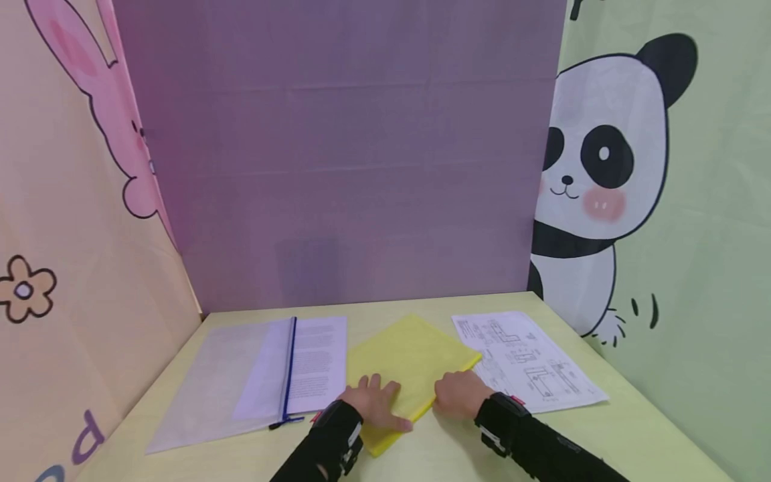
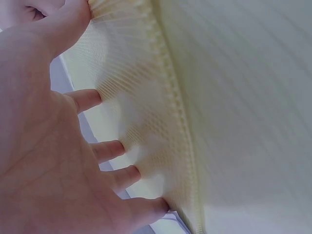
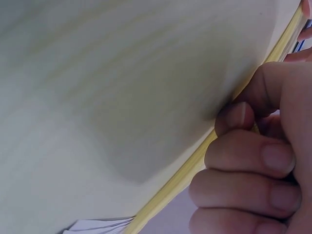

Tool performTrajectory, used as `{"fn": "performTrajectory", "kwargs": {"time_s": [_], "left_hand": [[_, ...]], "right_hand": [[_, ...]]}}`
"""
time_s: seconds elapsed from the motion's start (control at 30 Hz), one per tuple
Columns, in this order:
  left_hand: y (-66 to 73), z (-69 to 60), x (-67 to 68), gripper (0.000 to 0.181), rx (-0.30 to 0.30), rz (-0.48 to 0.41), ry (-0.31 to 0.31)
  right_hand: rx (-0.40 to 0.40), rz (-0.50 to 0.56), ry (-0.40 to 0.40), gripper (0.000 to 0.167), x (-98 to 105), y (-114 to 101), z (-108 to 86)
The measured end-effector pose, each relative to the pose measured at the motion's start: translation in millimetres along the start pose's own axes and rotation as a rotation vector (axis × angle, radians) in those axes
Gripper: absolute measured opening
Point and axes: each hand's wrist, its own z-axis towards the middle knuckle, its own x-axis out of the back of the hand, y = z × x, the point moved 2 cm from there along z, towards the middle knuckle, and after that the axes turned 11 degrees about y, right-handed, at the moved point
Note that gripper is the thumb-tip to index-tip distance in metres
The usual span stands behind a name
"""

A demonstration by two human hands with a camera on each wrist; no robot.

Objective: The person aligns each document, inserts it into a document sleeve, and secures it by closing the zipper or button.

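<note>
A flat yellow mesh pouch lies askew on the table, between paper on both sides. A toothed, zipper-like edge runs along it in the left wrist view. With fingers spread, my left hand presses on the pouch near its lower left; the fingertips touch the mesh. My right hand has its fingers curled at the lower right edge, thumb and forefinger pinching there. In the right wrist view the fingers hide what exactly is pinched, so a zip pull cannot be made out.
Left of the pouch lies a clear folder with a blue strip, printed sheets partly inside it. White sheets with line drawings lie at the right. A purple partition stands along the table's back edge.
</note>
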Motion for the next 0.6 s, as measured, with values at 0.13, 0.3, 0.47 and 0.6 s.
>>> {"fn": "performTrajectory", "kwargs": {"time_s": [0.13, 0.3, 0.47, 0.6], "left_hand": [[-1.3, 3.0, -3.7, 0.088, 0.012, -0.005, 0.002], [-7.6, 12.4, -18.4, 0.09, -0.003, -0.008, 0.029], [-0.7, 2.0, -3.1, 0.086, 0.0, 0.008, 0.021], [3.2, -3.6, 4.5, 0.085, -0.001, 0.015, 0.013]], "right_hand": [[-0.009, 0.01, -0.013, 0.022, 0.2, 0.6, -0.1], [-0.002, -0.039, 0.009, 0.024, 3.0, 0.1, -0.2], [-0.017, -0.043, -0.006, 0.023, 6.1, -0.3, -0.5], [-0.01, -0.05, 0.003, 0.024, 7.3, -0.6, -0.8]]}}
